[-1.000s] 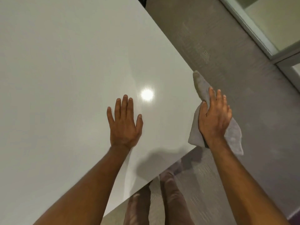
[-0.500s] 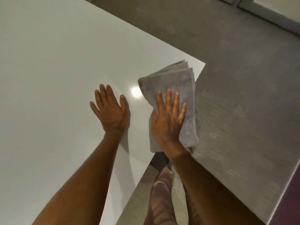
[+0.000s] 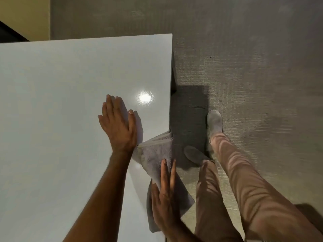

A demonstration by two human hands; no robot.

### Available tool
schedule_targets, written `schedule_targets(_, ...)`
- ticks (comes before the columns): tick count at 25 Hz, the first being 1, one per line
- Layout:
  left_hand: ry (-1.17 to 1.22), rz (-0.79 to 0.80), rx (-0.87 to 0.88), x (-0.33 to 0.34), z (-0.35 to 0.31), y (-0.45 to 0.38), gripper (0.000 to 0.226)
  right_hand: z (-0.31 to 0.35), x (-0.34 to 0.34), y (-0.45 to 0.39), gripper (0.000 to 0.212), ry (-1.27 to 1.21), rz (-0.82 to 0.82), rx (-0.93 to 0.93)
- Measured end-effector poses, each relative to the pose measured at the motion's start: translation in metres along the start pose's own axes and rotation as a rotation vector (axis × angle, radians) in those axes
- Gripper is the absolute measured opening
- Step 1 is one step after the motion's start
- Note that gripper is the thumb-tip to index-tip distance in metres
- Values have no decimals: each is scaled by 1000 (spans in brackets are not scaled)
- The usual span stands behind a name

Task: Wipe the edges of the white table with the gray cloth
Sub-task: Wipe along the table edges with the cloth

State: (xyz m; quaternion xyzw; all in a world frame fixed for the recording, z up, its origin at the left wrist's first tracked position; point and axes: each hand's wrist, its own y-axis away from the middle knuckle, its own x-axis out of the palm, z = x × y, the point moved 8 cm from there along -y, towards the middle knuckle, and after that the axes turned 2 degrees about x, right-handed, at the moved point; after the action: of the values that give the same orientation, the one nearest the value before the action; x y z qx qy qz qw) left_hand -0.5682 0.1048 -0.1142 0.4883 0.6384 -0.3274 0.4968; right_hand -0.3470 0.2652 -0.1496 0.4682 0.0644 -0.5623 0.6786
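The white table [image 3: 61,102] fills the left half of the view, and its right edge runs top to bottom near the middle. A folded gray cloth [image 3: 155,152] lies across that right edge, partly hanging over it. My right hand [image 3: 165,198] presses flat on the cloth with fingers straight, pinning it to the tabletop at the edge. Just left of the cloth, my left hand [image 3: 118,126] rests flat on the bare tabletop with fingers together, holding nothing.
Gray carpet [image 3: 253,75] covers the floor to the right of the table. My legs in light trousers [image 3: 236,189] and my feet [image 3: 215,121] stand close beside the table's right edge. A yellowish wall [image 3: 24,16] shows at top left.
My view has swung around so the table's edge now runs vertically. My right hand has slid the cloth along the edge toward me; my left hand stays flat on the tabletop beside it.
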Motion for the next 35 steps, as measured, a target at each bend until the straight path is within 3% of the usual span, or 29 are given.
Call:
schedule_targets(3, -45, 29, 106, 10, -23, -20, 69, -8, 9, 2, 66, -157, 97, 28)
schedule_targets(8, -115, -8, 127, 19, -30, -31, 69, 3, -3, -12, 65, -407, 77, 64)
schedule_targets(12, -147, -8, 124, 20, -34, -30, 67, 9, -22, -44, 64, -561, 20, 243)
schedule_targets(17, -148, 4, 103, 17, -38, -29, 64, 50, -68, -117, 68, -481, -135, -5)
schedule_targets(26, -218, 9, 119, 20, -39, -32, 65, 111, -129, -258, 70, -530, -170, -208)
schedule_targets(31, -221, 9, 122, 22, -40, -32, 65, 143, -159, -351, 71, -610, -220, -257)
schedule_targets(35, -199, 1, 113, 21, -40, -31, 65, 144, -161, -368, 68, -653, -260, -244)
